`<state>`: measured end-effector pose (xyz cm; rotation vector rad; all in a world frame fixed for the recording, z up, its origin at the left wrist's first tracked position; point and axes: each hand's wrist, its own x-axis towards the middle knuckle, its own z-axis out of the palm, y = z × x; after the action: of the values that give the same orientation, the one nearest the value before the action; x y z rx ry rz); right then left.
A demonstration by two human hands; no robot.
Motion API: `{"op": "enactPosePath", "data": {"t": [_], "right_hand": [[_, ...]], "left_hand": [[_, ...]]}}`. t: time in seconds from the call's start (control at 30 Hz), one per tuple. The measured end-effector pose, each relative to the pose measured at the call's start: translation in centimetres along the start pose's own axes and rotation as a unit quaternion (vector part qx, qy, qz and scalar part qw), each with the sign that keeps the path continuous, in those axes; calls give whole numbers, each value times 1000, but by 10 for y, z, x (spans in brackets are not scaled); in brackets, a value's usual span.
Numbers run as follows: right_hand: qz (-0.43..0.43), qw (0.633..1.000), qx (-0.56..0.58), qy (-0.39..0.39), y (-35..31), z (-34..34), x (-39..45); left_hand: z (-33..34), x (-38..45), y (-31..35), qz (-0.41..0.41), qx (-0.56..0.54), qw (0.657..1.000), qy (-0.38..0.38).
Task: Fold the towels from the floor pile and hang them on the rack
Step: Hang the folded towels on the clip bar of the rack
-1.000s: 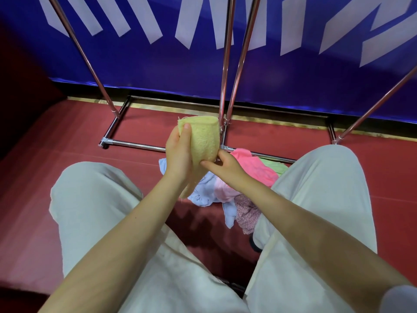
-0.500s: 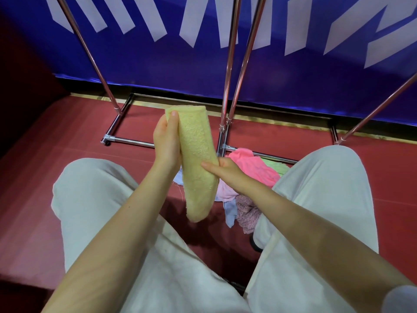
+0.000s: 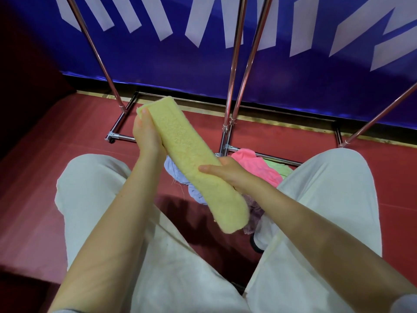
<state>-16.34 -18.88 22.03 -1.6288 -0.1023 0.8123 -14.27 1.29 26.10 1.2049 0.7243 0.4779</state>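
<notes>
A yellow towel (image 3: pixel 194 163), folded into a long narrow strip, slants from upper left to lower right in front of me. My left hand (image 3: pixel 146 136) grips its upper end, thumb on top near the fold. My right hand (image 3: pixel 228 172) holds the strip near its middle, thumb over the top and fingers underneath. Below, on the red floor between my knees, lies the towel pile (image 3: pixel 259 170) with pink, green, lilac-blue and mauve cloths. The chrome rack's poles (image 3: pixel 234 71) rise behind the pile.
The rack's base frame (image 3: pixel 121 137) rests on the red floor (image 3: pixel 56 136) ahead of a blue banner wall (image 3: pixel 180 64). More slanted chrome poles stand at left (image 3: pixel 97 53) and right (image 3: pixel 383 114). My knees in white trousers (image 3: pixel 94 199) flank the pile.
The yellow strip has tilted from nearly upright to a diagonal. My left hand has risen and moved left with the top end; my right thumb now lies over the strip's middle.
</notes>
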Motion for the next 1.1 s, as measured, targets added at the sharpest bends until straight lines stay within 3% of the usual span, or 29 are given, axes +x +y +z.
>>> {"op": "enactPosePath", "data": {"t": [0.23, 0.4, 0.6, 0.77, 0.87, 0.93, 1.1], "right_hand": [[15, 996, 88, -12, 7, -9, 7], [-10, 994, 67, 90, 4, -6, 7], [-34, 988, -21, 148, -6, -5, 6], [-23, 990, -66, 123, -23, -18, 9], [7, 989, -128, 70, -44, -37, 13], [16, 979, -197, 48, -65, -48, 15], [-46, 950, -284, 124, -147, -77, 27]], "left_hand": [[-3, 2, 0, -17, -28, 999, 17], [-6, 9, -3, -17, -22, 999, 35], [-12, 25, -10, -35, -32, 997, 64], [-19, 34, -19, -88, -2, 994, 57], [-18, 30, -22, -112, 6, 993, 48], [-14, 27, -20, -103, 23, 994, 21], [27, 40, 14, -21, 122, 992, -40]]}}
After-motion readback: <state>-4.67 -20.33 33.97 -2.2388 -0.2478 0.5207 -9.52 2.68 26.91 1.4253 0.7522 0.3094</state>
